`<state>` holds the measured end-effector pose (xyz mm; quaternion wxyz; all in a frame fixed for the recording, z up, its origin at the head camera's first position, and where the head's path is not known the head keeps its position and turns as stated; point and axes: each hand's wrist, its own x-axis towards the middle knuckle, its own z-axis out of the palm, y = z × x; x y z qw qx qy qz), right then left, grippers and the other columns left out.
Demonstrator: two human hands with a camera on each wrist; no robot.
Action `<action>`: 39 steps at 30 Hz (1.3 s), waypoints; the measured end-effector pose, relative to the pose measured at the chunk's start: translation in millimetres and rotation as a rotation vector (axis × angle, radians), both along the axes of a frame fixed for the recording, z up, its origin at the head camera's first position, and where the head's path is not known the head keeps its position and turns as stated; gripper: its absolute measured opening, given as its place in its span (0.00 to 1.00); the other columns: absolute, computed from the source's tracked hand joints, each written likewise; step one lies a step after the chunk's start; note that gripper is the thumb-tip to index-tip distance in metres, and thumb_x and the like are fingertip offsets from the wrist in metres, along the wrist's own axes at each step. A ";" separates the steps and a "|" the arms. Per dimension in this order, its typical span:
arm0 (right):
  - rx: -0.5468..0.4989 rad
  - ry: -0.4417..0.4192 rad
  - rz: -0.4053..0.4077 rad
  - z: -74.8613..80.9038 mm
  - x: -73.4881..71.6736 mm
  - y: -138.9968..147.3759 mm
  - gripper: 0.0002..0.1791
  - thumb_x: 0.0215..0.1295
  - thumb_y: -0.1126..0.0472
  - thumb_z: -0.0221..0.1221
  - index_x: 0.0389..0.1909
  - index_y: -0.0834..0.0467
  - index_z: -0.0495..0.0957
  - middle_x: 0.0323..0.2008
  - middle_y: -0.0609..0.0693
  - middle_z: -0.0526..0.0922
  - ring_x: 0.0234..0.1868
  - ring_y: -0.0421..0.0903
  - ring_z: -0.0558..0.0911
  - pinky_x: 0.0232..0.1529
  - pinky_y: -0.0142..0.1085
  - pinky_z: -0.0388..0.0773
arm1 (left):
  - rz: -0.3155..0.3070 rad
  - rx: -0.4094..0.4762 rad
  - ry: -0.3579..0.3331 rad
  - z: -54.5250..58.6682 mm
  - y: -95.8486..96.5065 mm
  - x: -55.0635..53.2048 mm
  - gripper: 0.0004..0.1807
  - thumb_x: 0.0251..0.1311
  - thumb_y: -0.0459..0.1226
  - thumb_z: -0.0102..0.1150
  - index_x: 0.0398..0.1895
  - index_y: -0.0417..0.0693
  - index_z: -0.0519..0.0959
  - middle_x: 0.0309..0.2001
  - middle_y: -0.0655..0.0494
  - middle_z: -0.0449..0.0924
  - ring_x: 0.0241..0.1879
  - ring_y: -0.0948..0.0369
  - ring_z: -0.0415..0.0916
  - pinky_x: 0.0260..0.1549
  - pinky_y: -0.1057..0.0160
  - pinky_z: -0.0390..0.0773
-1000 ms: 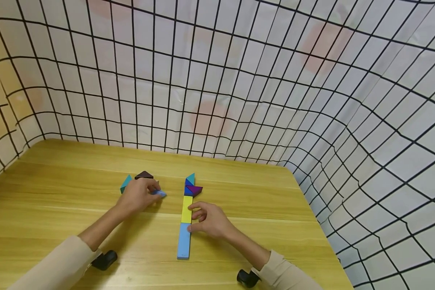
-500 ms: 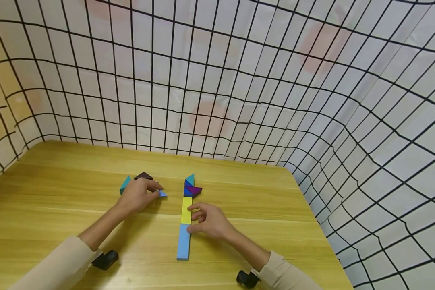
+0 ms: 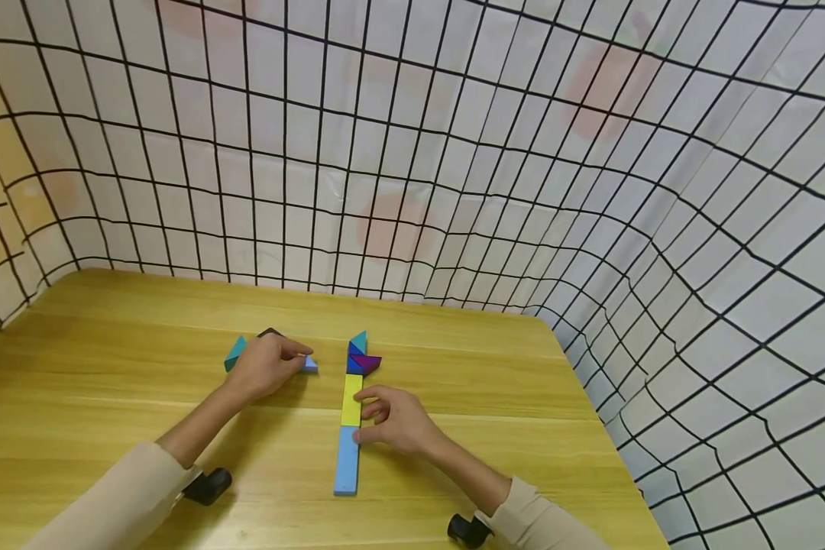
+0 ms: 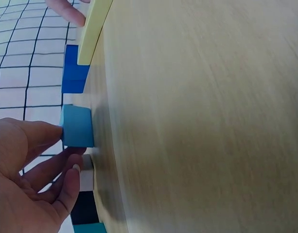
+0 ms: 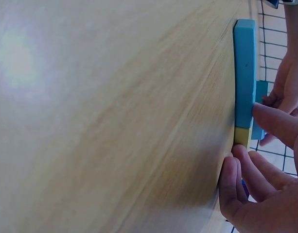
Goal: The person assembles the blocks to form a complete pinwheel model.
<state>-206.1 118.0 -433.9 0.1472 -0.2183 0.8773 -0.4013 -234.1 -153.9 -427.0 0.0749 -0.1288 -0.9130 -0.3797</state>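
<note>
My left hand (image 3: 268,365) pinches a small light blue triangular block (image 3: 310,365) between thumb and fingers, left of a row of blocks. In the left wrist view this block (image 4: 78,127) is close over the table. My right hand (image 3: 400,417) lies along the row's right side. Its thumb touches the long light blue block (image 3: 346,462), and its forefinger is at the edge of the yellow block (image 3: 351,400). Beyond the yellow one are dark blue triangles (image 3: 354,362), a purple piece (image 3: 367,363) and a teal triangle (image 3: 360,342).
A teal block (image 3: 234,354) lies left of my left hand. Behind that hand a black triangular block (image 3: 270,332) is mostly hidden. The wooden table (image 3: 495,359) ends at a white curtain (image 3: 385,153) with a black grid.
My left hand has shifted slightly right over the black block, and the small light blue triangle in its fingers has turned. The right hand and the row stay put.
</note>
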 end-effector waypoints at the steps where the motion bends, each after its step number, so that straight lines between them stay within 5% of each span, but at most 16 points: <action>1: 0.000 0.001 0.001 0.2 0.1 -0.2 0.30 0.54 0.59 0.76 0.59 0.56 0.80 0.44 0.51 0.88 0.43 0.46 0.83 0.45 0.37 0.80 | 0.000 0.003 0.001 0.0 -0.3 -0.3 0.11 0.65 0.31 0.61 0.47 0.37 0.88 0.40 0.41 0.89 0.22 0.61 0.77 0.15 0.68 0.63; 12: 0.000 -0.003 0.000 1.1 1.6 -0.5 0.30 0.54 0.59 0.75 0.59 0.57 0.80 0.44 0.52 0.88 0.44 0.47 0.82 0.45 0.37 0.80 | -0.003 -0.010 0.007 -1.5 -0.6 1.4 0.10 0.62 0.32 0.66 0.45 0.38 0.88 0.39 0.40 0.89 0.38 0.47 0.87 0.25 0.63 0.79; 39: -0.003 -0.005 -0.003 0.2 0.8 -0.1 0.29 0.54 0.59 0.75 0.59 0.56 0.80 0.44 0.51 0.88 0.44 0.46 0.82 0.45 0.37 0.80 | 0.003 0.013 -0.050 2.4 -1.7 3.9 0.10 0.56 0.30 0.68 0.41 0.36 0.84 0.35 0.42 0.88 0.35 0.51 0.85 0.34 0.54 0.84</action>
